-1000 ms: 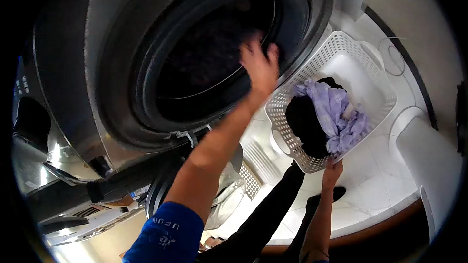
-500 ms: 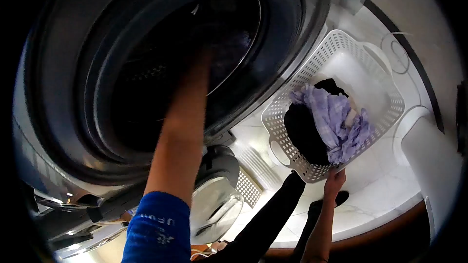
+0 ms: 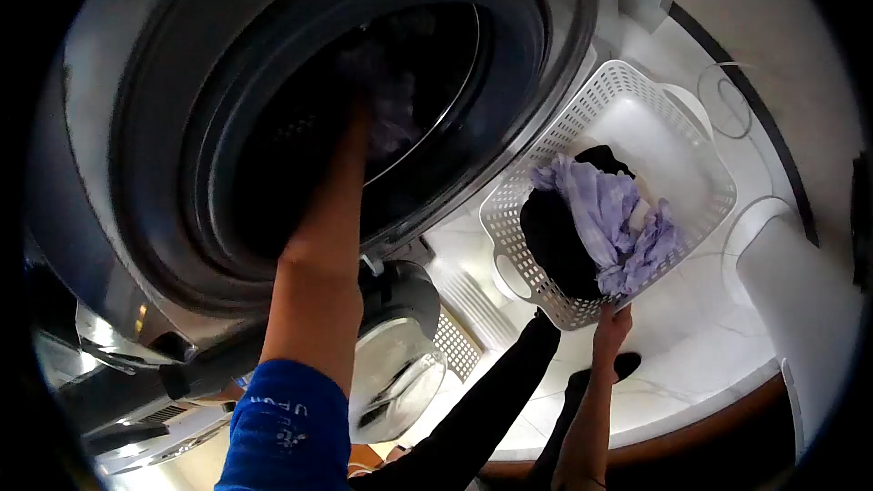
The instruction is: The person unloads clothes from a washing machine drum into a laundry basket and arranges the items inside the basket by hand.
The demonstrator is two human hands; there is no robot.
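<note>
My left arm reaches through the round opening of a front-loading washing machine (image 3: 150,173). Its hand (image 3: 360,118) is deep in the dark drum, beside a dim purple cloth (image 3: 393,109); shadow hides the fingers. Low at the right, my right hand (image 3: 612,325) is closed on the near rim of a white laundry basket (image 3: 705,168). Inside the basket lie a crumpled light purple garment (image 3: 600,209), a black garment (image 3: 555,250) and a smaller black piece behind it.
The machine's round glass door (image 3: 396,382) hangs open below the opening. My black-clad legs (image 3: 482,400) are under the basket on the pale tiled floor (image 3: 673,327). A white rounded object (image 3: 800,300) stands at the right, and a thin cable (image 3: 727,109) lies behind the basket.
Purple cloth now shows more clearly in the drum around my left hand. The view has shifted slightly, and my right hand stays on the basket rim.
</note>
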